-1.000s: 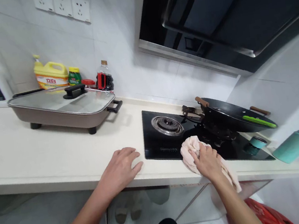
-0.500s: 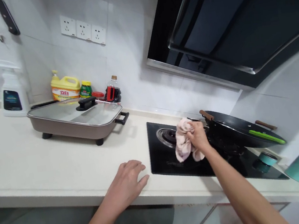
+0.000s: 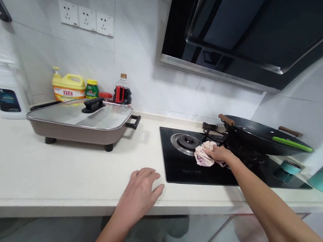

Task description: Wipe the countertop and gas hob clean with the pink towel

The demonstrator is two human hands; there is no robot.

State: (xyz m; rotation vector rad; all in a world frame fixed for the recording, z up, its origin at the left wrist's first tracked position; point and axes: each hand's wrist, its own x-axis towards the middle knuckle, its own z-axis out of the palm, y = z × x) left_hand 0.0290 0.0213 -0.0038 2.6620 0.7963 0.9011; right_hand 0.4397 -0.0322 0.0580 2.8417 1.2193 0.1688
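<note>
One crumpled, pale pink fabric cloth [image 3: 203,157] lies, in the head view, on the flat black glass hob [image 3: 180,171], at the right edge of the round metal burner [image 3: 186,143]. Its longer axis runs roughly left to right, its bunched end pointing left. The person's right hand [image 3: 220,154] is clamped on it; the left hand [image 3: 142,188], fingers slightly apart, rests on the white countertop [image 3: 75,175].

Spray btl [image 3: 11,98] nr lidded pan [image 3: 73,136]; sockets [image 3: 87,18] abv.
</note>
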